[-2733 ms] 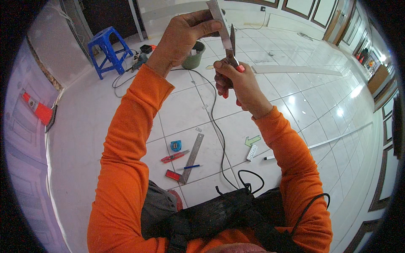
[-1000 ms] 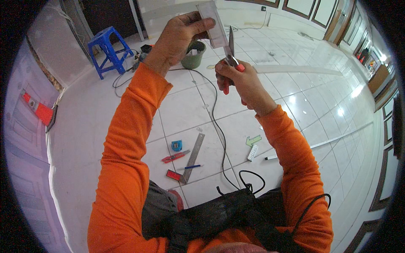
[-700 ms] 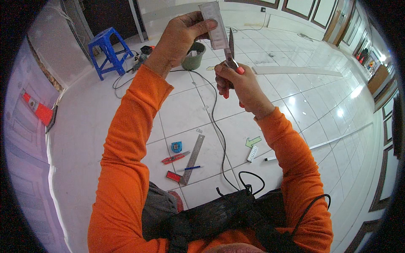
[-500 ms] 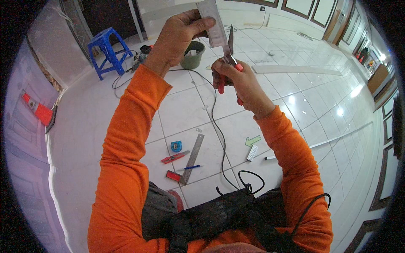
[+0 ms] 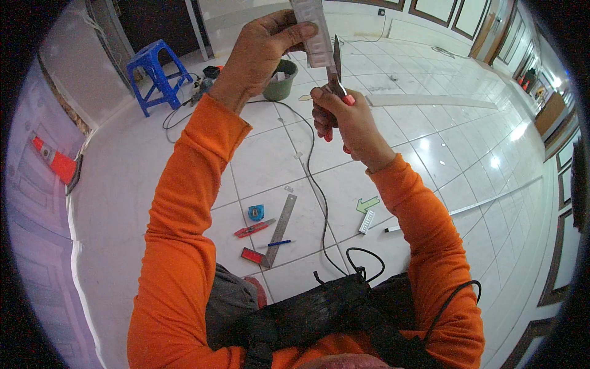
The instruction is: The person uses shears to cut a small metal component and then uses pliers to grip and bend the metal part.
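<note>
My left hand [image 5: 263,50] is raised at the top of the view, with thumb and fingers pinching a pale plastic strip [image 5: 318,48] that has a row of raised or cut shapes. The strip stands nearly upright, and its top end runs out of the picture. My right hand [image 5: 351,120] is closed around the red handles of a pair of scissors [image 5: 337,64]. Their dark blades point upward along the right edge of the strip's lower end. Whether the strip lies between the blades, I cannot tell.
On the tiled floor lie a blue tape measure [image 5: 256,213], a red utility knife [image 5: 254,228], a try square [image 5: 282,227], a blue pen [image 5: 281,243] and a green paper arrow [image 5: 367,205]. Beyond are a black cable [image 5: 311,154], a bucket [image 5: 281,89] and a blue stool [image 5: 157,74].
My right fingers have squeezed the scissor handles closer together, and that hand has shifted slightly. The left hand and strip have barely moved.
</note>
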Motion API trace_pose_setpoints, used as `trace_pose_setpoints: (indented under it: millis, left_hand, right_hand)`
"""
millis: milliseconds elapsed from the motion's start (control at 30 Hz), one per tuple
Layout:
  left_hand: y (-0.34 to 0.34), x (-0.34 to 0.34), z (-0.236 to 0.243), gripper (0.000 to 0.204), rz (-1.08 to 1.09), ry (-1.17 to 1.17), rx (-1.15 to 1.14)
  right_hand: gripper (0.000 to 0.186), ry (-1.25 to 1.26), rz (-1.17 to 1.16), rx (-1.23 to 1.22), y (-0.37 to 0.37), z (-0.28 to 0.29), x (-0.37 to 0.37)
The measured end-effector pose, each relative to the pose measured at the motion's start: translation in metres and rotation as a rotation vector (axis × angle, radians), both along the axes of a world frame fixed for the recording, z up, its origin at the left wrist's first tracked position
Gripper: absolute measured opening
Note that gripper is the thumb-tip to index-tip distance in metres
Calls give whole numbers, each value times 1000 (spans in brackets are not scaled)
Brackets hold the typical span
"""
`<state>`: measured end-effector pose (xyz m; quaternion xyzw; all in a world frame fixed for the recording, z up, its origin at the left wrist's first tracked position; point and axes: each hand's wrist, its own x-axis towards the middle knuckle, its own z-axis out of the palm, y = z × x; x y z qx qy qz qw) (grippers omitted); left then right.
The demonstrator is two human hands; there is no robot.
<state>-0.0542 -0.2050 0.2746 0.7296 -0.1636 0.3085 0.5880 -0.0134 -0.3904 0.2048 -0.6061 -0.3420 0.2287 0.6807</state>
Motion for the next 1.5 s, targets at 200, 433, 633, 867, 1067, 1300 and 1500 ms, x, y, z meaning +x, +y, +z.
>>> trace_pose_setpoints:
  millis: [200, 433, 633, 867, 1067, 1300, 1500]
  left_hand:
    - [-4, -7, 2, 40, 81, 12, 70]
    - [-1, -7, 4, 42, 61, 63, 53]
    - [-1, -6, 3, 43, 42, 66, 72]
    - [-4, -5, 0, 43, 27, 34, 21]
    - [-1, -4, 0, 42, 1, 47, 53]
    - [1, -10, 2, 36, 55, 30, 195]
    - [10, -23, 12, 37, 117, -5, 56]
  right_hand:
    - [31, -4, -22, -11, 1, -1, 0]
    - [29, -57, -46, 6, 3, -2, 5]
    - [30, 8, 2, -5, -1, 3, 2]
    - [34, 35, -20, 13, 0, 1, -5]
    - [36, 21, -51, 18, 1, -1, -7]
    - [33, -46, -75, -6, 5, -4, -2]
    - [49, -235, -44, -98, -1, -38, 17]
